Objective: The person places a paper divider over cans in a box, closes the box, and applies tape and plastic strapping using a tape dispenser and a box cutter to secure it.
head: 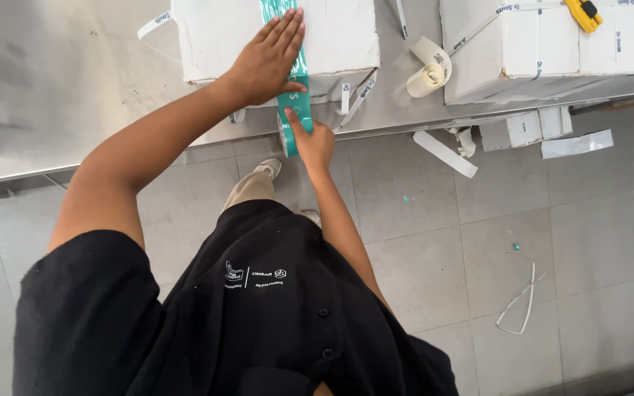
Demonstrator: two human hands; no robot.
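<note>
A white box (339,33) sits on a steel table (67,81), and a strip of green tape (299,81) runs down its top and over the near edge. My left hand (267,59) lies flat on the box top, fingers together, pressing on the green tape. My right hand (313,139) is below the table edge, gripping a roll of green tape (288,136) that hangs from the strip.
A second white box (544,44) stands to the right with a yellow utility knife (583,15) on top. A curl of white tape (428,70) lies between the boxes. White strips (445,154) and a loose strap (522,297) lie on the tiled floor.
</note>
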